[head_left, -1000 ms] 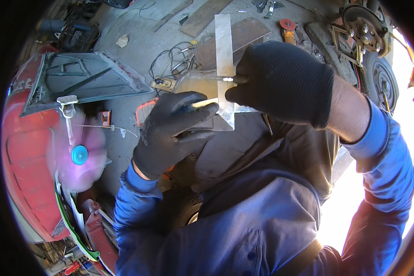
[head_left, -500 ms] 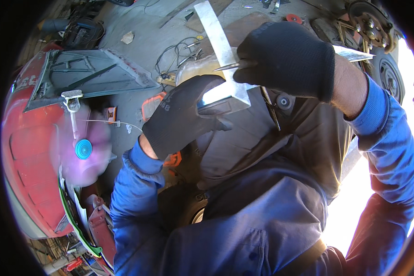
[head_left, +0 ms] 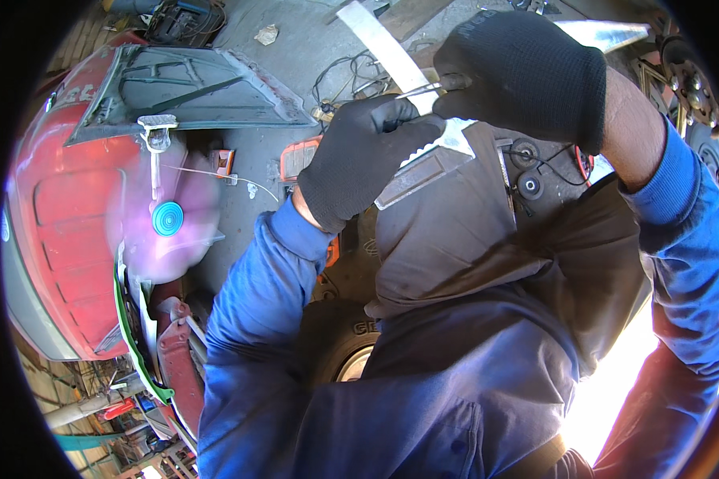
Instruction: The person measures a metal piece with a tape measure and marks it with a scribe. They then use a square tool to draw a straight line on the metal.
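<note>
Both my hands wear black knit gloves and meet over my lap at a bent piece of shiny sheet metal [head_left: 385, 46]. A long strip of it points up and away, and a folded flange with a jagged edge shows below. My left hand [head_left: 363, 156] is closed around the piece near its middle. My right hand [head_left: 527, 84] is closed too, its fingertips pinching a thin pointed metal tool [head_left: 420, 90] that lies across the strip near my left fingers. A bright metal end [head_left: 607, 34] sticks out beyond my right hand; its link to the piece is hidden.
A fan [head_left: 168, 218] spins at the left, before a red vehicle body [head_left: 64, 231] and a grey-green panel [head_left: 184, 88]. A tyre [head_left: 327, 339] lies beneath me. Cables [head_left: 339, 76], an orange-edged object [head_left: 299, 157] and round discs [head_left: 529, 185] lie on the floor.
My hands and the sheet metal have shifted up and right in view. The piece has tilted, its flange now showing a jagged edge. My left fingers have come up close to the pointed tool.
</note>
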Action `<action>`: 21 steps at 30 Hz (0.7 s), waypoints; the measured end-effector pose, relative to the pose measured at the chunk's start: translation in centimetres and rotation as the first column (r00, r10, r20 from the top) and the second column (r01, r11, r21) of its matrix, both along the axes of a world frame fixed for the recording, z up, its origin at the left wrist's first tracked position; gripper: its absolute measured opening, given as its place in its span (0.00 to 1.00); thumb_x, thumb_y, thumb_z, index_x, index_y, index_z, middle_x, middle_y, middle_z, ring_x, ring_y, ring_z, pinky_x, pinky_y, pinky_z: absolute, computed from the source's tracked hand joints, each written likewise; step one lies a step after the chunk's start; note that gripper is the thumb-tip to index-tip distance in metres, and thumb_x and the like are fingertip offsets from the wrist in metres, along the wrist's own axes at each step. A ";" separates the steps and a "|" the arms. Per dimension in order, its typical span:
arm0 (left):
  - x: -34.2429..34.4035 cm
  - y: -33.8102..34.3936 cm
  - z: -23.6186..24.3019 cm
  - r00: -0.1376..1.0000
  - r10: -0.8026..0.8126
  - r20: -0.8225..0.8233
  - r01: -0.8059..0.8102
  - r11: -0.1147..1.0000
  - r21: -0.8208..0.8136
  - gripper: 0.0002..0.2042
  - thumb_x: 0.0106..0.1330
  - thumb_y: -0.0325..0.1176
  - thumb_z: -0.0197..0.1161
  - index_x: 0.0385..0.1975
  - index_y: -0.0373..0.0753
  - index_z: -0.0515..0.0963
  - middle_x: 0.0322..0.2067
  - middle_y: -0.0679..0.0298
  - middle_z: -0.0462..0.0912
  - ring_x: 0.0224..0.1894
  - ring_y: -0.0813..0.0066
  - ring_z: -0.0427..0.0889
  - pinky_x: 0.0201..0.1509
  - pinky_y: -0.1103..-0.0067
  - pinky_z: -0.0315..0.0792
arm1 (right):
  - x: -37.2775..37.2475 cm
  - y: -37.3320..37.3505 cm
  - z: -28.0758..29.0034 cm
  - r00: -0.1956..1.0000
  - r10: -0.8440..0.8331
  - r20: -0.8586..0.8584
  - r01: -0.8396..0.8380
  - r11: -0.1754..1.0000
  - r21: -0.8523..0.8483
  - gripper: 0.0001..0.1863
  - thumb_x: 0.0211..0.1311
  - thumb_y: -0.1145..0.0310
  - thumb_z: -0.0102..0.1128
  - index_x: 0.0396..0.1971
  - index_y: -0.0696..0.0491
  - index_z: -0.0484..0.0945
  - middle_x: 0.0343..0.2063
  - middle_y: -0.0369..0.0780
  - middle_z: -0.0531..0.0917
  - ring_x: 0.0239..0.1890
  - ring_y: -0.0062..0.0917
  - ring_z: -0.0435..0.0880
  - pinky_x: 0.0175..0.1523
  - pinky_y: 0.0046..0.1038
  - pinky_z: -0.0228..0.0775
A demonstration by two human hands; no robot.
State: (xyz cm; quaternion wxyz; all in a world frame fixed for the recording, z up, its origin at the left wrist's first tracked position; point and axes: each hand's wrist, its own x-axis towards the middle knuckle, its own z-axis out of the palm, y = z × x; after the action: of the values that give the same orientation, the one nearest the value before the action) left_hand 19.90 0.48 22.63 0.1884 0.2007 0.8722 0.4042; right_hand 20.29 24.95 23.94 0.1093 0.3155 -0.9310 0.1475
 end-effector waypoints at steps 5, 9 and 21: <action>-0.1 -0.6 -1.2 0.996 0.080 -0.025 -0.076 0.989 0.130 0.14 0.75 0.38 0.73 0.34 0.32 0.87 0.23 0.72 0.77 0.28 0.87 0.68 0.31 0.79 0.64 | 2.2 -0.7 -0.7 0.964 -0.212 -0.163 0.172 0.958 -0.230 0.16 0.68 0.55 0.74 0.45 0.51 0.88 0.33 0.42 0.90 0.35 0.35 0.93 0.46 0.42 0.87; 0.2 -1.1 -2.1 0.990 0.121 -0.075 -0.108 0.981 0.158 0.14 0.76 0.39 0.72 0.32 0.34 0.86 0.21 0.76 0.72 0.25 0.89 0.65 0.30 0.80 0.61 | 7.2 -2.3 -2.4 0.874 -0.315 0.368 0.483 0.638 -0.600 0.20 0.70 0.53 0.73 0.34 0.58 0.88 0.24 0.47 0.86 0.26 0.36 0.87 0.34 0.37 0.77; 0.7 -0.6 -2.3 0.968 0.250 -0.007 -0.243 0.946 0.214 0.12 0.76 0.38 0.71 0.42 0.33 0.90 0.29 0.72 0.82 0.32 0.87 0.74 0.38 0.81 0.69 | 8.4 -7.5 -8.9 0.626 0.248 0.739 0.708 0.215 -0.673 0.16 0.73 0.59 0.72 0.43 0.59 0.88 0.22 0.34 0.84 0.22 0.13 0.82 0.25 0.22 0.73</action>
State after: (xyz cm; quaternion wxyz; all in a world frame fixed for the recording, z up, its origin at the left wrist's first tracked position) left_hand 20.64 -0.11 20.37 0.0993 0.1159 0.8454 0.5118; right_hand 28.73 17.44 15.06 -0.0807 -0.0722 -0.6332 0.7664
